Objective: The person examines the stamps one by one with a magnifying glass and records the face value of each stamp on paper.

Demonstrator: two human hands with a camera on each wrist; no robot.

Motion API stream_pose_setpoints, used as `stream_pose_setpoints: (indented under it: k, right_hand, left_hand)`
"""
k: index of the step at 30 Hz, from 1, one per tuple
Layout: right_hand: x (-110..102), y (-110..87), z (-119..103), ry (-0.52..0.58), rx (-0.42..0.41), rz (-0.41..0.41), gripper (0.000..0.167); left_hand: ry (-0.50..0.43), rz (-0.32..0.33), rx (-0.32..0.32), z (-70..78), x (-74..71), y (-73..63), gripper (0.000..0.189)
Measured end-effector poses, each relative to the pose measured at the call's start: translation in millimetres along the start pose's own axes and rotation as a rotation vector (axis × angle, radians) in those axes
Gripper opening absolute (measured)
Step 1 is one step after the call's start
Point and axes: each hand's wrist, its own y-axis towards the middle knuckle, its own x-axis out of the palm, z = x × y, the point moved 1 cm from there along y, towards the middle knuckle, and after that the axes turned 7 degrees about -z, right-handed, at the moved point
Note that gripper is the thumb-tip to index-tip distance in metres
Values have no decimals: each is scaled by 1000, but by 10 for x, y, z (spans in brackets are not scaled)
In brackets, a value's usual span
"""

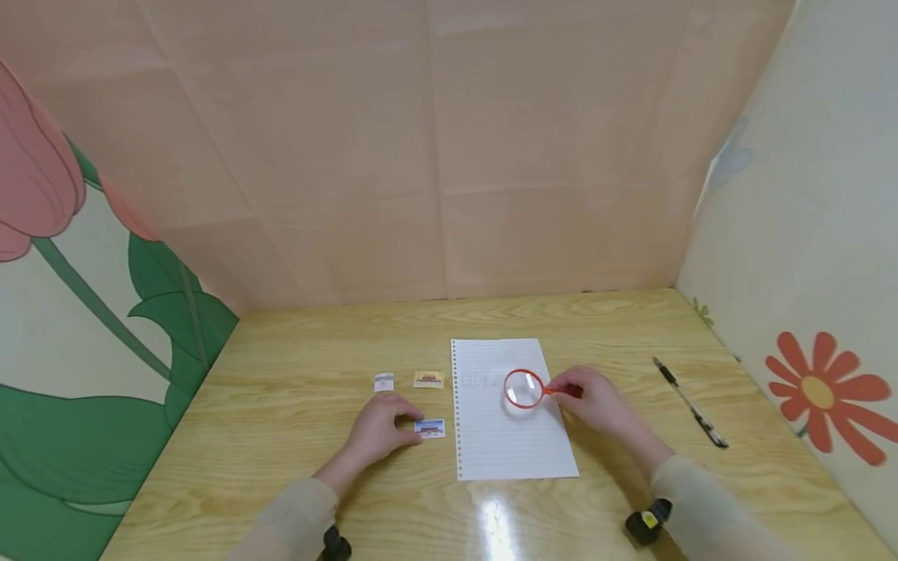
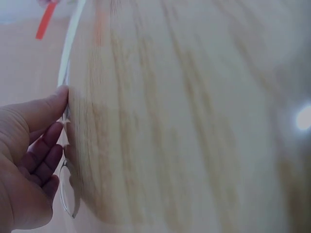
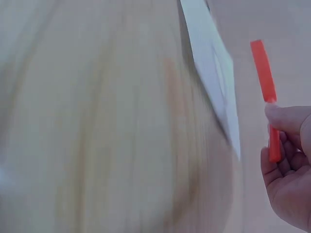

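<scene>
On the wooden table my left hand (image 1: 379, 427) holds a blue-and-white postage stamp (image 1: 430, 428) at its left end between thumb and forefinger. In the left wrist view, the thumb and fingers of that hand (image 2: 34, 145) meet the tabletop; the stamp cannot be made out there. My right hand (image 1: 592, 397) pinches the handle of a red-rimmed magnifying glass (image 1: 525, 389), whose lens is over a lined sheet of paper (image 1: 512, 452). From the right wrist, the red handle (image 3: 264, 73) shows between the thumb and fingers.
A yellowish stamp (image 1: 429, 379) and a pale grey stamp (image 1: 383, 382) lie behind my left hand. Faint writing shows on the paper near the lens. A black-capped pen (image 1: 691, 403) lies at the right. A pinkish wall (image 1: 435, 156) stands behind the table (image 1: 295, 374).
</scene>
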Motion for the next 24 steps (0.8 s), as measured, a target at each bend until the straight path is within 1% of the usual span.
stream_pose_setpoints:
  k: [5,9,14,18,20,24]
  right_hand:
    - [276,111,-233,32,-135,-50,19]
    - [488,196,-399,38,-213,-66,21]
    - [718,309,-626,31,-250,-80,19]
    - [853,365,-767,4,-288,-81,17]
    - [896,380,-818,-3,-290,-84,17]
    - [967,407,-889,1,-261,-105,16]
  left_hand:
    - [0,3,14,-7,3,5,24]
    - [-5,6,25,-11,-2,2,24]
    - [-10,19,38,-18,1,-1,25]
    - [-5,42,64,-12,-1,-6,25]
    - [4,51,74,-6,-2,-6,26]
    - [14,68,92,5,-9,-9,27]
